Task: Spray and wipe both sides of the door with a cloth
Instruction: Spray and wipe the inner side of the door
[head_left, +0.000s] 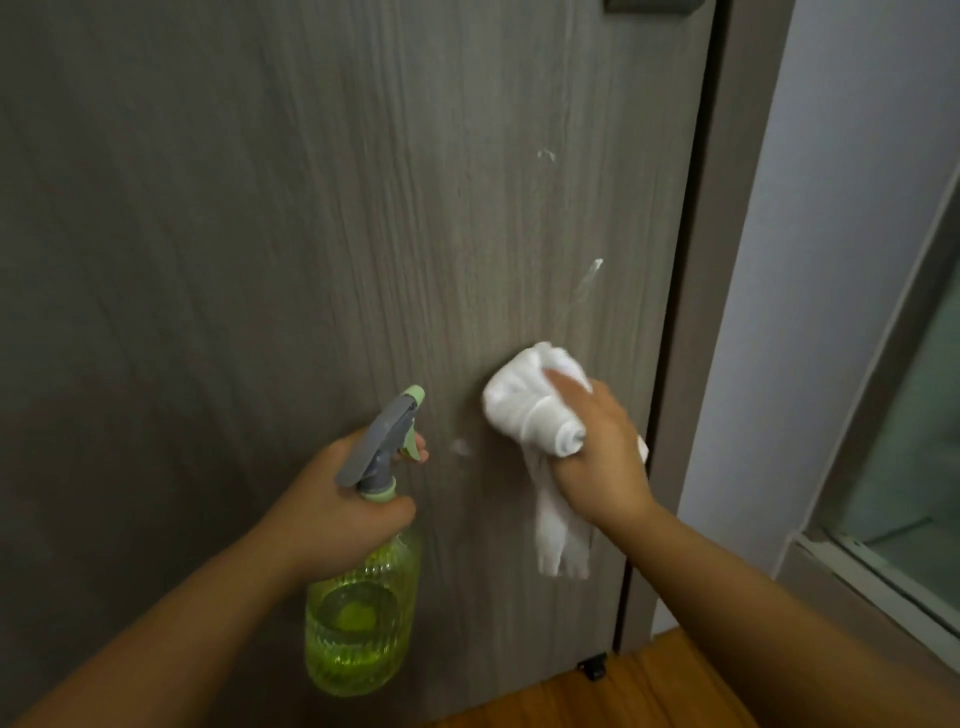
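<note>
A grey wood-grain door (260, 234) fills most of the view. My right hand (602, 457) grips a bunched white cloth (530, 400) and presses it against the door near its right edge; a loose end of the cloth hangs down below the hand. My left hand (337, 499) holds a yellow-green ribbed spray bottle (358, 618) by the neck, a finger at the trigger of its grey and green spray head (384, 436), the nozzle facing the door. White streaks of spray (589, 275) show on the door above the cloth.
The door frame (727, 260) runs down the right of the door, with a pale wall (831, 208) and a glass panel (914, 415) beyond it. Wooden floor (649, 691) lies at the bottom right, with a small black doorstop (592, 666) at the door's foot.
</note>
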